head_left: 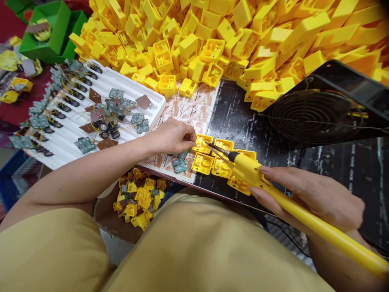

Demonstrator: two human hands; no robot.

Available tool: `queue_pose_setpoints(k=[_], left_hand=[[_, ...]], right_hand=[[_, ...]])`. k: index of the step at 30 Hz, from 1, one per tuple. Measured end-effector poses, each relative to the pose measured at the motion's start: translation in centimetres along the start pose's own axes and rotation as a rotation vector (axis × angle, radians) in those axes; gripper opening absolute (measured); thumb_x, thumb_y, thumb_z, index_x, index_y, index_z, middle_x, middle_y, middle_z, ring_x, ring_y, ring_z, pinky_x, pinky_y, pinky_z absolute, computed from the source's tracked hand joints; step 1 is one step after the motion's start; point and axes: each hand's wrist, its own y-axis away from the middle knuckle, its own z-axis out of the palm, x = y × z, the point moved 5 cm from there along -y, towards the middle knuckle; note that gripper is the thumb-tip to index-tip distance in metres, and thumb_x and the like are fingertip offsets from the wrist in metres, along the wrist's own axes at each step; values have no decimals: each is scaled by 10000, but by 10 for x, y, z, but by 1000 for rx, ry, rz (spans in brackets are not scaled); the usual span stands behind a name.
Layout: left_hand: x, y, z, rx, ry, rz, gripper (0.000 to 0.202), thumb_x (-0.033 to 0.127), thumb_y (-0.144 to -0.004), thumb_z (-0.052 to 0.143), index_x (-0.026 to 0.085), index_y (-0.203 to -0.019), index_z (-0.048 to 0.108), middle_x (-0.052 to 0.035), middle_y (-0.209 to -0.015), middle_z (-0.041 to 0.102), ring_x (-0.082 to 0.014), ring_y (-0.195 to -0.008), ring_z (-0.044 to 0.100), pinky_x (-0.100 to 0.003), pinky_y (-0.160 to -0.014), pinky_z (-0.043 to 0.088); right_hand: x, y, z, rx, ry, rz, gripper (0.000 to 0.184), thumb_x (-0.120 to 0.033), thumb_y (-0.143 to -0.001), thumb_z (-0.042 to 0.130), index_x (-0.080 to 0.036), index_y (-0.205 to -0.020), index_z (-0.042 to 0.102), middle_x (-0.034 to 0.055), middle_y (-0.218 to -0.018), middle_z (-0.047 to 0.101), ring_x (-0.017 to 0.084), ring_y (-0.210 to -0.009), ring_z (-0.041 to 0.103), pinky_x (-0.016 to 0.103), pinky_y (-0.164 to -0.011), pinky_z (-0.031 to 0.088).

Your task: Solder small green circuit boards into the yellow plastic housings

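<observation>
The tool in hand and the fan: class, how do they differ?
The tool is mostly yellow; the fan is black. The tool is long and slim; the fan is broad, with a round grille. The right hand grips the tool; no hand touches the fan. Both reach the picture's right edge.

A patch of black bench (232, 109) lies open beyond the small yellow casings (203, 163), room for a hand. A heap of yellow housings (188, 48) walls off its far side; a black fan (306, 115) blocks the right. My left hand (176, 136) stands between casings and white foam tray (157, 99). The yellow tool (247, 166) in my right hand (310, 198) bars the near right.
</observation>
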Motion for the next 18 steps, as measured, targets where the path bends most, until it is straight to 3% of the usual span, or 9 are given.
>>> queue_pose_setpoints(k=[3, 9, 16, 18], left_hand=[[5, -2, -2, -47, -11, -41, 140, 185, -771, 656, 178, -844, 775, -10, -736, 732, -146, -704, 654, -269, -753, 444], [9, -4, -5, -88, -16, -77, 105, 175, -768, 670, 171, -800, 770, 3, -674, 703, -141, -663, 631, -269, -737, 422], [10, -8, -4, -82, -51, -77, 99, 183, -736, 682, 189, -779, 771, 0, -670, 692, -156, -683, 625, -280, -739, 413], [11, -9, -3, -82, -74, -82, 100, 190, -737, 678, 188, -777, 769, -3, -680, 694, -156, -681, 621, -281, -729, 408]], right_hand=[[-10, -16, 0, -15, -33, -124, 290, -240, -903, 709, -256, -1179, 622, -5, -797, 742, 180, -679, 725, 258, -570, 614], [-17, -33, 3, -28, -47, -210, 179, -242, -850, 778, -218, -900, 608, -5, -711, 706, 136, -581, 683, 205, -519, 585], [-21, -41, 9, -72, 24, -385, 138, -235, -843, 781, -184, -855, 654, 30, -725, 720, 145, -605, 694, 221, -602, 619], [-23, -44, 8, -109, 3, -341, 121, -259, -836, 790, -216, -828, 676, 0, -752, 734, 131, -616, 697, 210, -620, 620]])
